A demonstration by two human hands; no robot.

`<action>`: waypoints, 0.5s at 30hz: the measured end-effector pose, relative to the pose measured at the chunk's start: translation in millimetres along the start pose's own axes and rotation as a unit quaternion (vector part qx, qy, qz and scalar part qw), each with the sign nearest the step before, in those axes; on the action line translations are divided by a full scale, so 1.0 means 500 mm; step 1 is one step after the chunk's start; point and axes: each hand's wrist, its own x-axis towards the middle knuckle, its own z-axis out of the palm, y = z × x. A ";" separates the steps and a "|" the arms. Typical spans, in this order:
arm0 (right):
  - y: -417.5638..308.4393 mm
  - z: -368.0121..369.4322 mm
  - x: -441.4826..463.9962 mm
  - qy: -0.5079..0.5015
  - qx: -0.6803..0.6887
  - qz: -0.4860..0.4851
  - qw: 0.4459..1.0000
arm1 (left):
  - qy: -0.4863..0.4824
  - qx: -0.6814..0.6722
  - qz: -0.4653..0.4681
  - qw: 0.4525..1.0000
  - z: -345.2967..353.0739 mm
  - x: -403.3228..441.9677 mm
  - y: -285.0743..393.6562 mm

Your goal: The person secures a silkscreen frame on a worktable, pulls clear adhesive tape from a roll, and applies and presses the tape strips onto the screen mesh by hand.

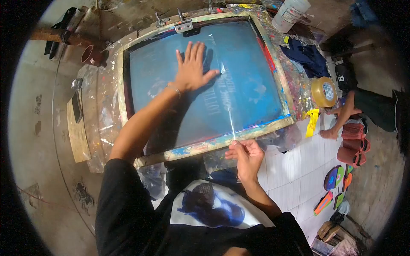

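Observation:
A blue mesh screen (252,59) in a paint-stained wooden frame (196,147) lies on the table, held at its far edge by a metal hinge clamp (184,27). My left hand (193,68) rests on the mesh with its fingers spread. A strip of clear tape (231,117) runs down the mesh beside faint lettering, from near the far edge to the near frame edge. At that near edge my right hand (245,158) pinches the tape's end between thumb and fingers.
A tape roll (323,91), dark blue cloth (305,56), yellow strip (312,122) and white container (291,15) are at the right. A brown cup (93,56) stands left. Another person's limbs (341,119) show at far right, near colourful pieces (333,178) on the tiled floor.

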 end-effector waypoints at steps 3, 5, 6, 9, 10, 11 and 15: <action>0.003 -0.001 0.001 -0.006 0.003 0.001 1.000 | 0.060 0.019 -0.017 0.998 0.021 0.058 -0.034; 0.002 0.001 0.001 -0.001 -0.004 0.006 1.000 | 0.031 0.039 -0.021 0.999 0.032 0.061 -0.035; 0.001 0.001 0.002 -0.001 -0.004 0.005 1.000 | 0.003 0.060 -0.023 0.998 0.025 0.064 -0.028; -0.003 0.003 -0.001 0.002 0.003 0.005 1.000 | 0.000 0.055 0.002 0.998 0.012 0.036 -0.004; -0.007 0.003 -0.002 -0.005 0.005 0.001 1.000 | -0.001 0.055 0.013 0.998 0.008 0.020 0.007; -0.010 0.004 0.000 -0.015 0.007 -0.005 1.000 | -0.004 0.052 0.023 0.998 0.007 0.004 0.022; -0.009 0.003 0.006 -0.018 0.007 -0.019 1.000 | -0.050 0.014 0.056 0.997 -0.019 -0.029 0.059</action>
